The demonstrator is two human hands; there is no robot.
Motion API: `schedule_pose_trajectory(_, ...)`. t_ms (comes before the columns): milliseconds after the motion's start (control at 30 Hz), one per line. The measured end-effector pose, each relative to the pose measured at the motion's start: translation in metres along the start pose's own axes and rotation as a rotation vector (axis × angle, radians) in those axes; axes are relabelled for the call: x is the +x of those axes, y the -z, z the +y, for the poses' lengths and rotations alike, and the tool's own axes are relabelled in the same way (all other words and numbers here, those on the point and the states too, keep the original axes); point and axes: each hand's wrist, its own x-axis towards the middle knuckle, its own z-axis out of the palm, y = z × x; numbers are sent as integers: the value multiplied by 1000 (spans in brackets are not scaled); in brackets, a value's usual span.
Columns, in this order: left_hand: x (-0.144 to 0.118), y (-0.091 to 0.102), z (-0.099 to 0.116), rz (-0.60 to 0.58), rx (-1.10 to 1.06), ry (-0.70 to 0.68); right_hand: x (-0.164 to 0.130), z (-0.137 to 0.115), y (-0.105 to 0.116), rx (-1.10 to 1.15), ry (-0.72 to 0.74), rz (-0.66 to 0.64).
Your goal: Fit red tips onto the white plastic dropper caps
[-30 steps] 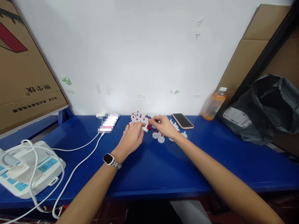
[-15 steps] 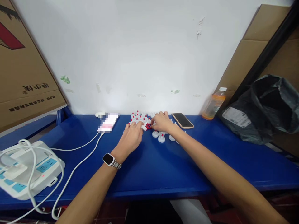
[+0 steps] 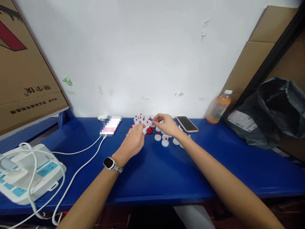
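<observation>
My left hand (image 3: 132, 139) is closed on a white nozzle cap (image 3: 145, 130), whose narrow spout tilts up to the right. Just right of it, a small pile of red tips (image 3: 150, 130) lies on the blue table. My right hand (image 3: 166, 124) hovers over the pile's upper right, its thumb and fingers pinched together; whatever they hold is too small to make out. Behind my left hand stand several white caps with red tips (image 3: 140, 117). More white caps (image 3: 165, 142) stand below my right hand, some topped in red and others bare; its wrist partly covers some.
A dark phone (image 3: 187, 123) lies right of the caps, a lit phone (image 3: 111, 125) with a cable to the left. The power strip (image 3: 35, 175) sits at far left. An orange drink bottle (image 3: 218, 107) and a black plastic bag (image 3: 257, 114) stand at right.
My right hand has lifted slightly up and away from the red pile, uncovering more of it. The nozzle cap in my left hand has tipped, its spout now pointing up more.
</observation>
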Motion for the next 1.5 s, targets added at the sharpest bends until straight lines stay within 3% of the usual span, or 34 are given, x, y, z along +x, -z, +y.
schedule_pose_trajectory(67, -1, 1, 4, -20, -29, 33, -12, -5, -1, 335, -16, -12)
schedule_pose_trajectory(167, -2, 5, 10, -23, -78, 40, -24, -12, -6, 573, -55, -2)
schedule_pose_trajectory(533, -3, 3, 12, 14, -244, -74, -30, -11, -17, 849, -147, 3)
schedule_pose_trajectory(733, -4, 2, 11, 43, -217, -104, -32, -16, -24, 826, -89, 75)
schedule_pose_trajectory(1300, -5, 5, 21, -15, -449, -55, -36, -24, -9, 784, -38, -81)
schedule_pose_trajectory(1400, -4, 4, 15, -64, -410, -19, -35, -19, -9, 691, -42, -66)
schedule_pose_trajectory(1500, -2, 6, 4, 0, -279, 25, -35, -12, -10, 463, -5, 0)
